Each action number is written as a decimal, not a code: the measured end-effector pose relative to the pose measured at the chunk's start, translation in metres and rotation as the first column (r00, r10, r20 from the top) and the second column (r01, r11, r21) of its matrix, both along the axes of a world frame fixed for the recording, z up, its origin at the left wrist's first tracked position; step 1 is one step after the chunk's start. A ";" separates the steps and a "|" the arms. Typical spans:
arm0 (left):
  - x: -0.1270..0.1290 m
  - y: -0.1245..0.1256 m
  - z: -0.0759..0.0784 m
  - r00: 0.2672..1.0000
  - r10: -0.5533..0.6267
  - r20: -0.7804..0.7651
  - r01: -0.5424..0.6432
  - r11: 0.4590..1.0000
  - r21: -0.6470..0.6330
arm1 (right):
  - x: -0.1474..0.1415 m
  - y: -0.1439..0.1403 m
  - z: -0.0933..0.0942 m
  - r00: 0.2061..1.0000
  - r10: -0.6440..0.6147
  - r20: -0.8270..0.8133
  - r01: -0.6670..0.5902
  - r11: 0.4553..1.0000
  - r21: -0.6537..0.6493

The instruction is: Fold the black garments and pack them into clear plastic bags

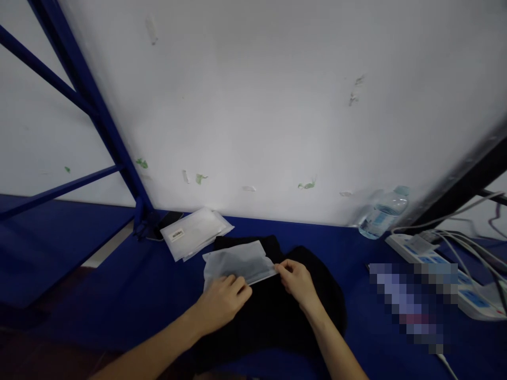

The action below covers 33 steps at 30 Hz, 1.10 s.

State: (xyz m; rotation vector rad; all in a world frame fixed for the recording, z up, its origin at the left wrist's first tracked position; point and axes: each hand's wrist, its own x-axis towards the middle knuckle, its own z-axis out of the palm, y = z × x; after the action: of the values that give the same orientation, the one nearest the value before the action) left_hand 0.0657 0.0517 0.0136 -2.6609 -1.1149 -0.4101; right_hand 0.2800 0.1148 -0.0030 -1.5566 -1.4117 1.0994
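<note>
A frosted, translucent plastic bag lies at a slant over a black cloth item, and something darker shows through its film. At the bag's right corner, my right hand pinches the edge between thumb and fingertips. My left hand is closed with curled fingers at the near left edge of the same bag; its thumb side rests along that edge. The exact grip of the left fingertips is partly hidden. Beneath both hands the black cloth spreads over the blue table.
Several similar white bags, the top one with a barcode label, lie back left beside a dark flat object. A water bottle leans by the wall. At right are a power strip, cables and a pixelated object. Blue posts stand left.
</note>
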 end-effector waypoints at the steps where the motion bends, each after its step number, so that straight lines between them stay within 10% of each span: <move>1: -0.007 -0.006 0.000 1.000 0.005 -0.009 -0.005 1.000 0.009 | -0.002 -0.001 0.000 1.000 0.002 0.003 -0.002 1.000 -0.001; 16: -0.051 -0.040 -0.011 0.991 0.129 -0.039 -0.130 0.991 -0.014 | 0.010 0.002 0.009 0.972 0.062 0.225 -0.075 0.996 0.049; 23: -0.028 -0.003 0.004 0.972 0.191 0.139 -0.164 0.969 -0.184 | -0.012 0.020 0.019 0.846 0.074 0.528 -0.171 0.976 0.138; 33: -0.028 0.016 -0.032 0.969 0.216 0.121 -0.182 0.952 -0.246 | -0.023 0.036 -0.002 0.841 0.149 0.520 -0.240 0.964 0.112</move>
State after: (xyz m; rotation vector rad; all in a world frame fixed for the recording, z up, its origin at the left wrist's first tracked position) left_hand 0.0374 0.0678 -0.0180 -2.7115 -1.5507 -0.4677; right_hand 0.2567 0.1504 -0.0048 -1.6730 -2.0017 0.6662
